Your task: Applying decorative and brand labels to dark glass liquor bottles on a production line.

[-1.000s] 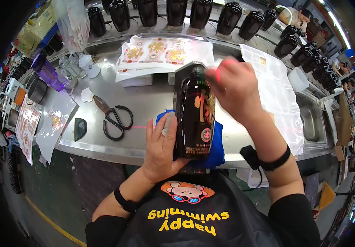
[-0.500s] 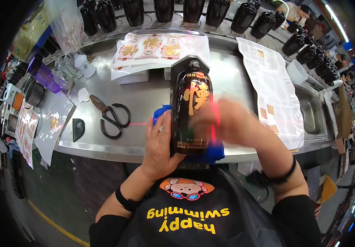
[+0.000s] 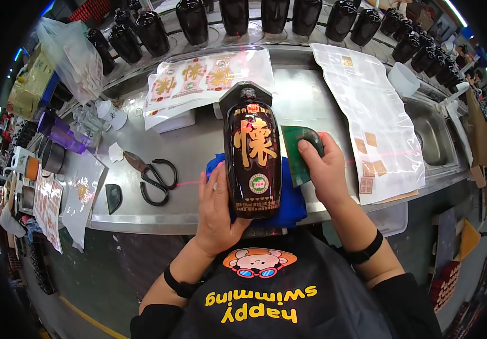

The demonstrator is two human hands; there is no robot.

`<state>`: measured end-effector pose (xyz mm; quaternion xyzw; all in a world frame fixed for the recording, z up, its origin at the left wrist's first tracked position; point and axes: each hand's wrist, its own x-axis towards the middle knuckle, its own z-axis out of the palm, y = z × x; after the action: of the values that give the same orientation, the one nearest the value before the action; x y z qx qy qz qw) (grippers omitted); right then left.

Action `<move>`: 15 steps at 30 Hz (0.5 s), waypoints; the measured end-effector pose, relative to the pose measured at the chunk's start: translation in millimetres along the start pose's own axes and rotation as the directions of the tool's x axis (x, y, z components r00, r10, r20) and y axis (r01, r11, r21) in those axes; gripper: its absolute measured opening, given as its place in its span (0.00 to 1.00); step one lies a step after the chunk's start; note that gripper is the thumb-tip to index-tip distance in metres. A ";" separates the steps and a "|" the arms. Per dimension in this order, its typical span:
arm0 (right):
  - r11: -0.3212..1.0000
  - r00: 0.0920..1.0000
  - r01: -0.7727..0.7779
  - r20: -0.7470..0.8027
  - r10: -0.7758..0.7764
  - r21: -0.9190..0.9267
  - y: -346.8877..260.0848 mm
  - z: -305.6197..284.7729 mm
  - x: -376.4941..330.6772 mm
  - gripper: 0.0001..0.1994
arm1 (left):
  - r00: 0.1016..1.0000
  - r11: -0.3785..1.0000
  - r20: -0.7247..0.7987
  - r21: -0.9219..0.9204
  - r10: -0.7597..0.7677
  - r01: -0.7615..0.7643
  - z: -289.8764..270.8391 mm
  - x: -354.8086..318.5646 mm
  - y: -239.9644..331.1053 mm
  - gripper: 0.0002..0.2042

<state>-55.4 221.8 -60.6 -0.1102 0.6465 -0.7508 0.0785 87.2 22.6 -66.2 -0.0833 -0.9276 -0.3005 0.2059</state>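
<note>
A dark glossy bottle [image 3: 237, 181] lies tilted back in front of me, base toward me. Gold lettering and a small round green-and-white emblem decorate its face. My left hand [image 3: 216, 212] grips it at the lower left side, fingers along the glass and thumb by the base. Under the bottle is a crumpled blue cloth [image 3: 293, 206]. To the right, my right hand [image 3: 327, 169] pinches a flat green scraper [image 3: 294, 151], held just off the bottle's side. A red laser line crosses the bench.
Scissors [image 3: 154, 182] and a small dark green scraper [image 3: 114, 198] lie at left. Decal sheets [image 3: 181, 96] are behind the bottle; a backing sheet [image 3: 393, 144] with gold squares lies right, beside a sink [image 3: 438, 141]. Dark bottles [image 3: 235, 17] line the conveyor beyond.
My right hand, blurred in front of the bottle earlier, has moved right, off its face, and the green scraper now shows. The round emblem is uncovered. My left hand stays on the bottle.
</note>
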 end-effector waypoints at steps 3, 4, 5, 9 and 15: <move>0.984 0.973 -0.086 0.227 0.049 0.159 -19.7 12.5 3.2 0.12 | 1.000 0.999 -0.004 -0.025 -0.021 0.021 -0.4 1.2 0.8 0.46; 1.000 0.973 0.000 0.231 0.006 -0.024 -32.1 19.0 9.7 0.12 | 1.000 1.000 -0.008 -0.004 -0.008 0.008 -1.4 1.1 1.0 0.45; 0.990 0.993 0.062 0.111 -0.049 -0.124 -44.4 26.8 14.8 0.11 | 1.000 1.000 -0.010 0.017 0.002 -0.002 -1.8 1.1 1.6 0.45; 0.228 0.473 0.873 0.637 -0.609 -0.431 -84.8 36.3 -4.2 0.13 | 0.996 0.996 -0.086 0.088 0.024 -0.016 0.2 0.1 3.0 0.45; 0.709 0.777 0.583 0.527 -0.344 -0.396 -74.4 12.4 -25.0 0.13 | 0.997 0.998 -0.081 0.055 0.003 0.002 1.1 -1.6 1.9 0.45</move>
<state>-26.2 227.8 13.1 -0.4474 0.7476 -0.4906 -0.0164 88.9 24.7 -66.7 -0.0655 -0.9264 -0.2778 0.2456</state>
